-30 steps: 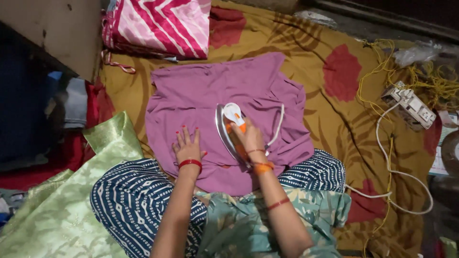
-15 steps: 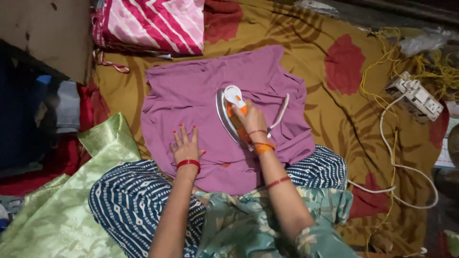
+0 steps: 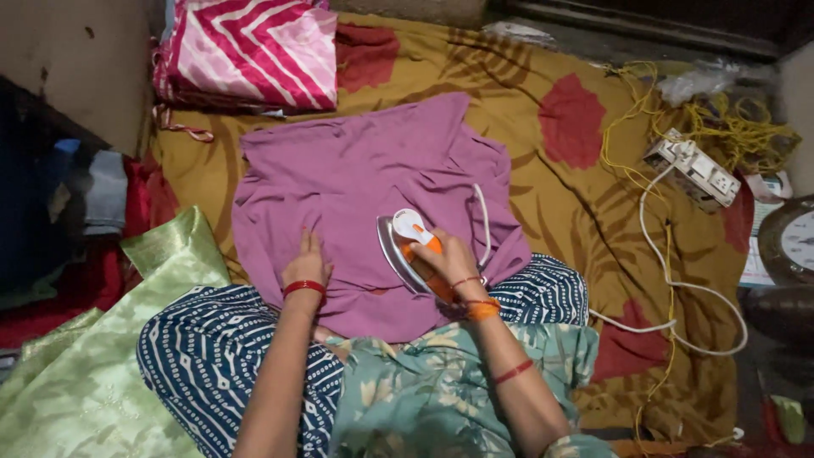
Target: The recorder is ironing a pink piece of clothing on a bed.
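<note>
The iron is gripped at its orange handle by the right hand, fingers closed. The soft purple garment is pressed flat by the open left hand. The iron is judged heavy and hot-soled; only the handle is to be held.

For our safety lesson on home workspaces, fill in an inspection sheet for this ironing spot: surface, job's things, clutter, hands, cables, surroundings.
Surface: patterned yellow sheet.
Job's things: iron on purple cloth.
Clutter: folded striped cloth, green fabric.
Hands: left hand flat on the cloth; right hand grips the iron's handle.
Cables: white cord runs to power strip; yellow wire tangled.
Surroundings: clock at right.
</note>
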